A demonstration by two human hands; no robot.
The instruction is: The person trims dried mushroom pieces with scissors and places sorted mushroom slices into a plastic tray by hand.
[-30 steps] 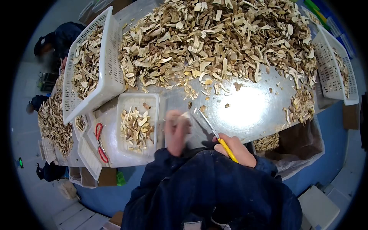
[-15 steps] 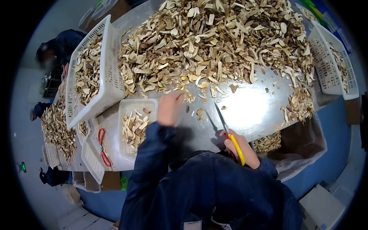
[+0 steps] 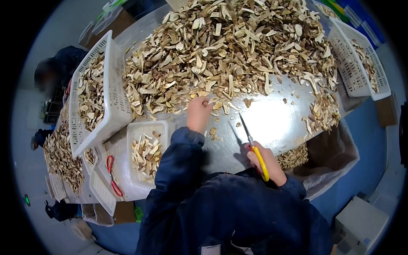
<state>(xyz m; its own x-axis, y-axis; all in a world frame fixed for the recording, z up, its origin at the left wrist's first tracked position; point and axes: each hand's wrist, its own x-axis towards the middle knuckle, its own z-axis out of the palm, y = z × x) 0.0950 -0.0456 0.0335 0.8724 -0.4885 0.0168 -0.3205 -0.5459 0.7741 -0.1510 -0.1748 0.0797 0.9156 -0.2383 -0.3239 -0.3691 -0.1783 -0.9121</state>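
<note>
My left hand is at the near edge of a big heap of dried mushroom slices, its fingers pinched on a pale mushroom slice. My right hand grips a pair of scissors with yellow and red handles, low over the steel table. The blades point away from me and look closed. Left of my left arm is a shallow white tray with some sliced pieces in it. A few small crumbs lie on the metal between my hands.
White perforated baskets of slices stand at left and right. Red-handled scissors lie beside a white lid. Under the table edge is a plastic-lined box with slices. Another person works at far left.
My left hand has gone from a blurred spot beside the tray to the heap's edge, and now pinches a slice. My right hand keeps the scissors almost still. The view has shifted slightly.
</note>
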